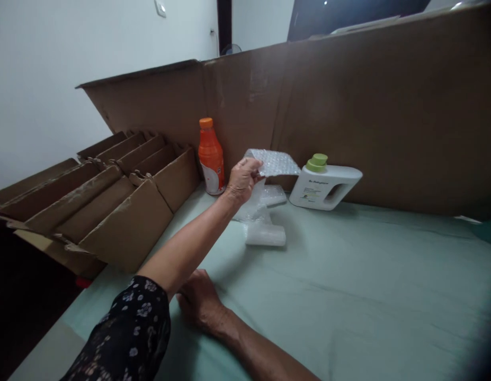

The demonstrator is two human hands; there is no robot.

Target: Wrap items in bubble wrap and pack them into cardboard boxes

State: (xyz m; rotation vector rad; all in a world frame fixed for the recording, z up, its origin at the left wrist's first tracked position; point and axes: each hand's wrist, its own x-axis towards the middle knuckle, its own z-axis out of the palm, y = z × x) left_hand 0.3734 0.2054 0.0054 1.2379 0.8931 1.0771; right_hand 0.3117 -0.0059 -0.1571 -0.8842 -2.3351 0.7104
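While the left hand [242, 180] reaches forward and pinches the near edge of a sheet of bubble wrap [274, 162], the sheet stands lifted off the pale green table [348, 275], its length running away to the right toward the white jug with a green cap [323, 182]. More wrap lies heaped just below. Nearer the body, the right hand [199, 301] rests flat on the cloth, holding nothing. An orange bottle [211, 157] stands left, beside folded cartons [110, 206], before a cardboard wall [388, 116].
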